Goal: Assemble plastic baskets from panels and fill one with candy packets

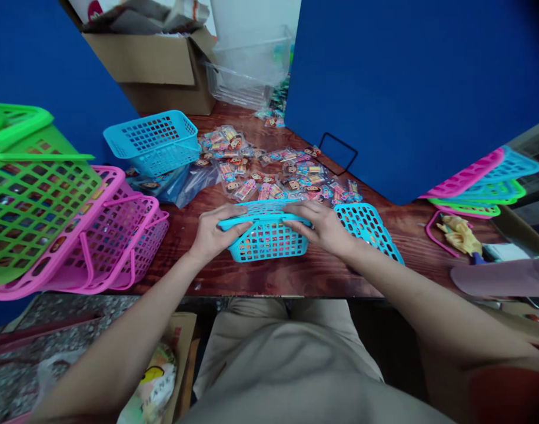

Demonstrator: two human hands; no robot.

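Far left, a stack of green plastic lattice baskets (pixel 26 194) leans over nested pink plastic lattice baskets (pixel 119 235). They lie tipped on their sides, apparently propped by one another. Behind them a light-blue plastic basket (pixel 152 141) sits tilted on clear bags.

At the near edge of the brown wooden worktop (pixel 296 277), the left hand (pixel 214 232) is clamped over one end of a small turquoise plastic lattice basket (pixel 267 241). The right hand (pixel 322 227) is closed over the other end. Gripping from both sides likely keeps it steady.

Just beyond lie loose clear packets of colourful cartoon trinkets (pixel 269 171). A second turquoise lattice basket (pixel 369 227) lies beside the right wrist, and mixed-colour baskets (pixel 476 182) are stacked far right.
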